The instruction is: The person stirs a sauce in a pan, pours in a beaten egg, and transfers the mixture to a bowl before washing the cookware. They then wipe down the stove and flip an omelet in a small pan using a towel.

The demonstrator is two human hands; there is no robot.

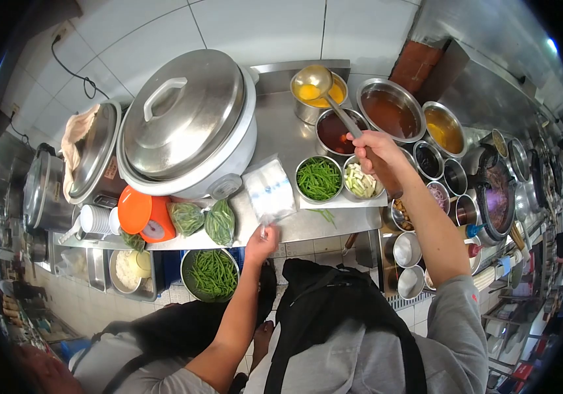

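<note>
My right hand [378, 156] is closed round the long handle of a metal ladle [350, 121]. The ladle's bowl is over a steel pot of yellow liquid [339, 92] at the back of the counter. My left hand [262, 241] is at the counter's front edge, its fingers pinched on the near end of a clear plastic bag [268, 190] lying flat there. Between the hands stand a pot of cut green beans [319, 178] and a pot of pale chopped vegetable pieces [361, 181]. A pot of dark red liquid [334, 134] sits under the ladle's handle.
A large lidded cooker [186, 118] stands left of the bag. Beside it are an orange scale [147, 213] and bagged greens [220, 222]. A bowl of green beans [210, 274] is below the counter edge. A co-worker in a black apron [170, 335] is close on my left.
</note>
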